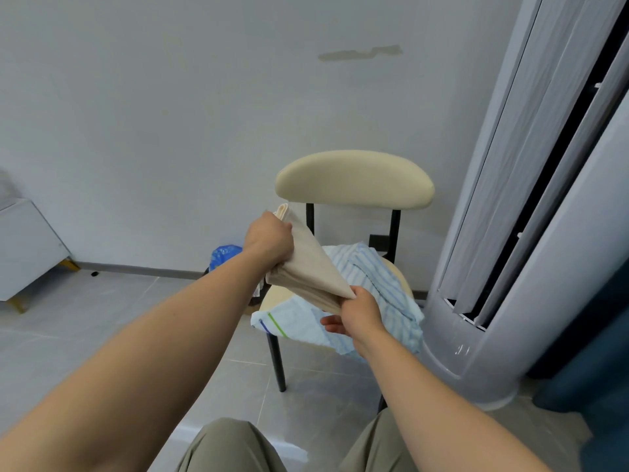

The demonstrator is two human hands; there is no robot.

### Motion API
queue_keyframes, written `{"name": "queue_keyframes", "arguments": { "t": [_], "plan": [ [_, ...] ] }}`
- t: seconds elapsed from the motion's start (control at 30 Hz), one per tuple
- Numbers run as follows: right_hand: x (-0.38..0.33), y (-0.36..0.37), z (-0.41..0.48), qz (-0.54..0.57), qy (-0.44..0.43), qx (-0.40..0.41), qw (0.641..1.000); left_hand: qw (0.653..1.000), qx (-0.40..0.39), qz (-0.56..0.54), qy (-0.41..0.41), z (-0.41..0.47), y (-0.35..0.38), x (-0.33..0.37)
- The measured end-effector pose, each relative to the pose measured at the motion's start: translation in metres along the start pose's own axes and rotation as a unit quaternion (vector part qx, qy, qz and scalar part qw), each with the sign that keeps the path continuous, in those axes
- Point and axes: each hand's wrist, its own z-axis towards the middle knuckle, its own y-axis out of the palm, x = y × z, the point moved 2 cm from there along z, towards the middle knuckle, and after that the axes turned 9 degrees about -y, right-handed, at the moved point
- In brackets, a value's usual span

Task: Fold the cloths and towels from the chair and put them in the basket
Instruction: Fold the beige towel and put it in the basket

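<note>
- The left hand (269, 241) is clamped round the top corner of the beige cloth (313, 267), fingers curled over its bunched layers.
- The right hand (360, 311) pinches the cloth's lower end, and its spare fingers stick out loosely beneath.
- Between the two hands the cloth is held in the air, taut, as a narrow strip already doubled over. This probably keeps the layers aligned for the next fold.
- Just under and beyond the right hand, a blue-striped towel (381, 277) lies crumpled over the seat of the chair (354, 180), not yet folded. One end hangs off the front edge.
- Beyond the left hand, a blue bag (224, 255) sits low by the wall, partly hidden by the arm.
- Right of the right hand, a tall grey floor unit (510, 267) stands close to the chair and likely crowds that elbow.
- No basket is in view.
</note>
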Motion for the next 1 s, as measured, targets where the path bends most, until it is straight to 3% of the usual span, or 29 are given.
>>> {"name": "queue_keyframes", "arguments": {
  "t": [0.17, 0.3, 0.43, 0.5, 0.7, 0.87, 1.0],
  "plan": [
    [0.013, 0.003, -0.008, 0.174, 0.05, -0.098, 0.979, 0.999, 0.016, -0.024, 0.037, -0.004, -0.001, 0.001],
    [0.018, 0.001, -0.014, 0.25, 0.063, -0.159, 0.953, 0.997, 0.02, -0.022, 0.072, -0.007, -0.005, 0.005],
    [0.03, -0.013, -0.017, 0.337, 0.098, -0.234, 0.907, 0.991, 0.026, -0.008, 0.133, -0.007, -0.011, 0.009],
    [0.031, -0.018, -0.012, 0.383, 0.134, -0.2, 0.892, 0.985, 0.027, 0.011, 0.169, -0.01, -0.012, 0.012],
    [0.015, 0.003, 0.005, 0.303, 0.188, -0.082, 0.93, 0.96, 0.005, 0.071, 0.271, -0.034, 0.007, 0.022],
    [0.018, 0.01, 0.005, 0.154, 0.17, 0.049, 0.972, 0.972, -0.002, 0.043, 0.232, -0.026, 0.019, 0.006],
    [0.002, -0.001, 0.007, -0.008, 0.029, 0.149, 0.988, 0.992, -0.027, -0.061, 0.108, -0.011, 0.033, -0.026]
  ]
}}
